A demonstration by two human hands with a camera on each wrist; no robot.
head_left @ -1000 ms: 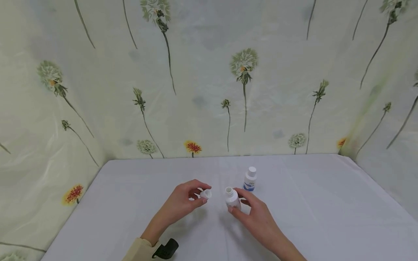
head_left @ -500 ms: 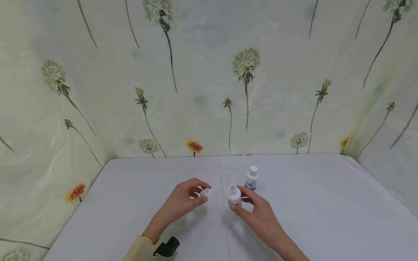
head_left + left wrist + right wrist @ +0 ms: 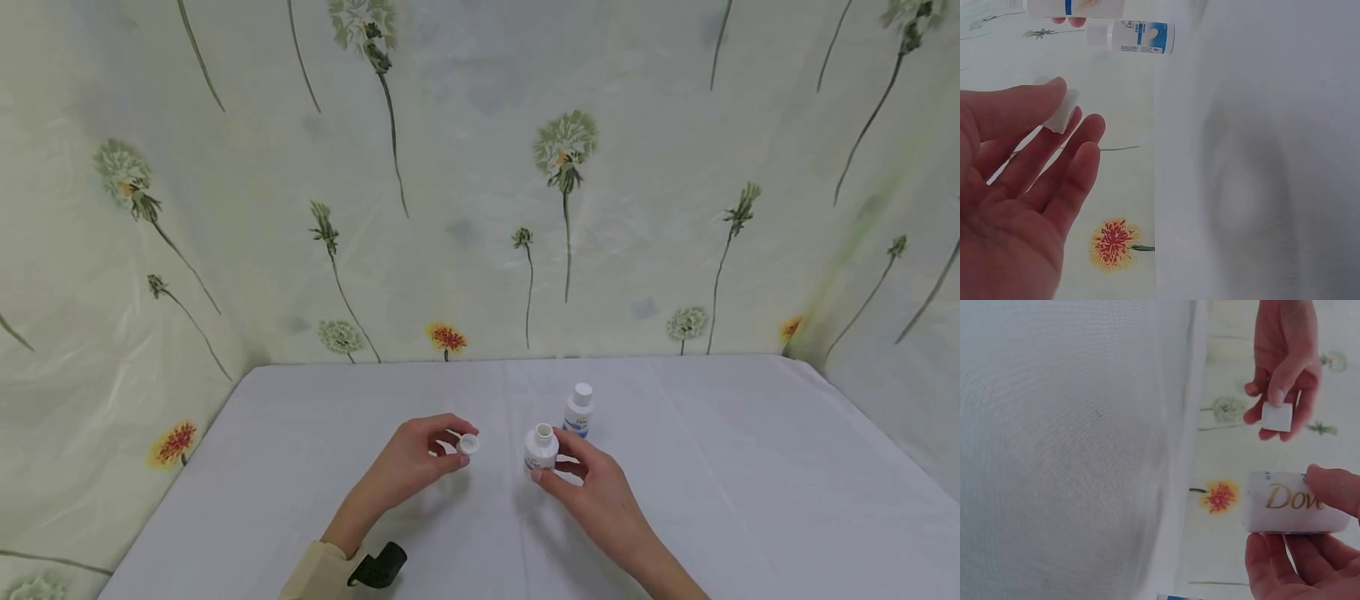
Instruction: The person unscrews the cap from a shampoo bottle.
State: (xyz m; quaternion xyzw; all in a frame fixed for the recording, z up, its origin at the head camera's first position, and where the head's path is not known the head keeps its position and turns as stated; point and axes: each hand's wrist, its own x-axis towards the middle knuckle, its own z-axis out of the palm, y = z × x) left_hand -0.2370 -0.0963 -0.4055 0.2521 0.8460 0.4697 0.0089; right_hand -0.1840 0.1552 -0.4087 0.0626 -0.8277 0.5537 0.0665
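My left hand (image 3: 412, 458) pinches a small white screw cap (image 3: 468, 444) between thumb and fingertips, its hollow side facing up toward the head camera. To its right, my right hand (image 3: 596, 487) grips a white Dove bottle (image 3: 541, 451) by its sides. That bottle's neck is uncapped, and it is held nearly upright, apart from the cap. In the right wrist view the gold lettering on the bottle (image 3: 1279, 497) shows between thumb and fingers. Behind the right hand stands a second white bottle (image 3: 578, 412), capped, with a blue label.
A white cloth covers the table (image 3: 750, 467). Behind and at both sides hangs a dandelion-print curtain (image 3: 480, 183). A black band with a dark block (image 3: 378, 565) sits at the left wrist by a cream sleeve (image 3: 318, 573).
The Dove bottle has shifted slightly right and become more upright. The cap has moved a little left and turned its hollow side upward, so the gap between the hands is wider.
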